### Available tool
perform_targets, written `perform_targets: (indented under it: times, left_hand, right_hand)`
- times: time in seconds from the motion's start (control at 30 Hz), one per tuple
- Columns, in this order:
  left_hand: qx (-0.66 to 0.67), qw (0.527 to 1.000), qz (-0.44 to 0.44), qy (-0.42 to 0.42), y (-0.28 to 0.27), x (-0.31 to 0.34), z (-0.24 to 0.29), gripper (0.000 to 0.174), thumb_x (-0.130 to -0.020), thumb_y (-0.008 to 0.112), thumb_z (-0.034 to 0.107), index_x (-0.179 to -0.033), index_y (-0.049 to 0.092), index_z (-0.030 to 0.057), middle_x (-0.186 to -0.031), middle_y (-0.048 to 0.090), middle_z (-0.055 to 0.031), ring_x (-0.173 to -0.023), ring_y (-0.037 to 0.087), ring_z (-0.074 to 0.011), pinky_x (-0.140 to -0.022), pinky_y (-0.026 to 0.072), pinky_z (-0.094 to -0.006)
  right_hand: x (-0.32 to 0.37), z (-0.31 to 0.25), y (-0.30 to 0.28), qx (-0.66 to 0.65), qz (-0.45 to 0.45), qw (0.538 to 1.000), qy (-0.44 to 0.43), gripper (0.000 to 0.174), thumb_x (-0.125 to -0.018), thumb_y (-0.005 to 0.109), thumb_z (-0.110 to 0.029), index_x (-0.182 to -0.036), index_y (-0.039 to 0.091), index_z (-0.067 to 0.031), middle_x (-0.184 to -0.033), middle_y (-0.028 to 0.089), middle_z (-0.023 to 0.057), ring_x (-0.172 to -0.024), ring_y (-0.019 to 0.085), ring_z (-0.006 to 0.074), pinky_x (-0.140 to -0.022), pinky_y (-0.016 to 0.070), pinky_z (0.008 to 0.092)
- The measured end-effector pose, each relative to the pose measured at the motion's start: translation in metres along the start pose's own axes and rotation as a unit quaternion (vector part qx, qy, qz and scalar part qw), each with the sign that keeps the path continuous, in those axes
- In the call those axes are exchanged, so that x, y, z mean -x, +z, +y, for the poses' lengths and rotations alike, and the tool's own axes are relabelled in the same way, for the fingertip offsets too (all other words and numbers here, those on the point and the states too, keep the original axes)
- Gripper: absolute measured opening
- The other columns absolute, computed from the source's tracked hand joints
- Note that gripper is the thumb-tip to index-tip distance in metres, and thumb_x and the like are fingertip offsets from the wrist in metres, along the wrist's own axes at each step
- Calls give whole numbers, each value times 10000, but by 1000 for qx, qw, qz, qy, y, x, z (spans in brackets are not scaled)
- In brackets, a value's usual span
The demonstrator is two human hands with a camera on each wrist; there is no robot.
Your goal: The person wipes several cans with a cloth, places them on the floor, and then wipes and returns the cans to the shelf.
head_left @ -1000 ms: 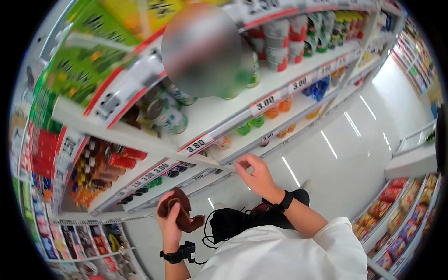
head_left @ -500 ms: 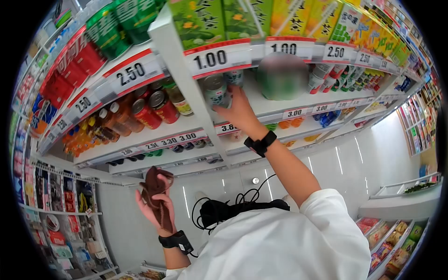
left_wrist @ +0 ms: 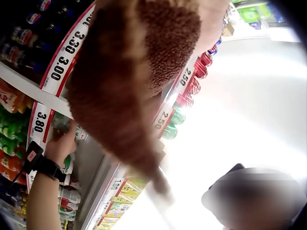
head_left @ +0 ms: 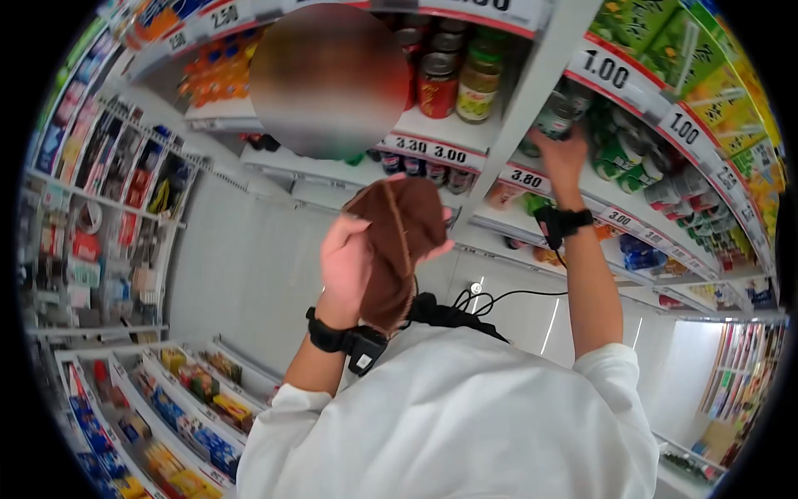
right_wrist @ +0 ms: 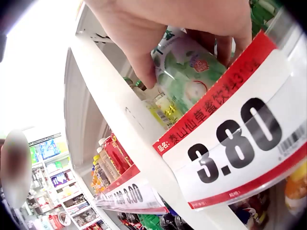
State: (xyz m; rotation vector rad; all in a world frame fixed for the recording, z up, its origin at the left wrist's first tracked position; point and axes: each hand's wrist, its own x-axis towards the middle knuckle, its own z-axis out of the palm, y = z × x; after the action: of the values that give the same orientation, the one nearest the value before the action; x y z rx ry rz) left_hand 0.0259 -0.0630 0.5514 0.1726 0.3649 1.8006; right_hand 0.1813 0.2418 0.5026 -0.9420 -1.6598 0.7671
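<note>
Can (head_left: 555,118) near two o'clock looks slippery, so my right hand (head_left: 565,160) grips its sides while my left hand (head_left: 345,268) holds soft cloth (head_left: 397,245).

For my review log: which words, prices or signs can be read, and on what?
"品名: 泰山仙草蜜饮料310g": price tag
"3.80": same tag
"3.30": drinks shelf strip
"3.00": same strip
"1.00": carton shelf tags
"2.50": upper shelf tags
Print on the gripped can, cartons and others: too small or blurred.
</note>
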Motion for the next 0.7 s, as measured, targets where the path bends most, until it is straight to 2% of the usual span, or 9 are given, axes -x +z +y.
perform_targets:
  times: [0.2,0.27,0.33,0.4,0.43,0.5,0.53,0.63,0.7]
  left_hand:
    - [4,997,-62,-42,27,-7,-13,609,-884,474,279,-1430,373,29,-1258,555,-199,-1099,576,-330,-761,519,-449]
    - [-9,995,-82,-60,34,-12,-19,593,-890,478,263,-1426,375,32,-1224,578,-193,-1056,608,-298,-695,560,-409]
    - [-17,993,-94,-74,37,-17,-25,585,-893,481,254,-1424,376,33,-1207,589,-190,-1035,624,-282,-662,580,-389]
    - [-287,956,-47,-37,37,-16,-32,535,-905,454,289,-1360,419,9,-1210,548,-268,-787,670,-295,-489,540,-323]
    - [-286,956,-54,-48,37,-18,-33,535,-905,454,289,-1360,419,9,-1210,548,-268,-787,670,-295,-489,540,-323]
    - [-361,927,-94,-43,37,-22,-37,418,-890,500,186,-1286,507,53,-1021,633,-120,-777,622,-122,-583,526,-243]
    - [-360,926,-101,-54,38,-24,-41,418,-890,500,186,-1286,507,53,-1021,633,-120,-777,622,-122,-583,526,-243]
    - [-423,898,-122,-18,41,-26,-53,388,-888,523,134,-1267,535,51,-1115,600,-95,-825,597,-87,-593,490,-213]
    - [-464,875,-140,10,46,-25,-58,395,-898,535,121,-1284,526,39,-1253,544,-94,-963,579,-100,-698,491,-218]
  right_hand:
    - [56,-34,-58,-21,52,997,55,656,-670,877,-233,-1170,542,28,-1094,616,128,-960,593,189,-845,489,322]
    - [86,-35,-80,-97,42,989,107,708,-669,877,-187,-1239,503,4,-1138,591,111,-1004,580,197,-879,478,326]
    - [114,-43,-96,-143,44,986,72,778,-643,874,-129,-1294,463,-11,-1151,587,93,-1013,582,196,-907,476,340]
    - [139,-48,-108,-192,35,979,52,796,-622,879,-139,-1290,467,-6,-1162,589,90,-1027,584,189,-914,477,338]
    - [148,-60,-115,-191,7,979,64,804,-612,883,-147,-1288,473,-2,-1165,592,92,-1029,586,188,-918,475,338]
    - [158,-85,-124,-162,-47,982,82,824,-590,889,-166,-1285,484,10,-1156,605,98,-1027,595,184,-922,474,336]
    - [160,-94,-125,-168,-64,982,55,799,-575,890,-166,-1256,511,11,-1147,612,106,-1020,600,187,-913,475,335]
    - [162,-100,-126,-89,-101,989,-66,735,-556,896,-186,-1179,564,19,-1088,641,139,-962,638,224,-863,492,338]
    - [166,-100,-126,-40,-119,987,-102,720,-561,888,-200,-1173,580,19,-1075,648,158,-936,654,283,-842,509,360]
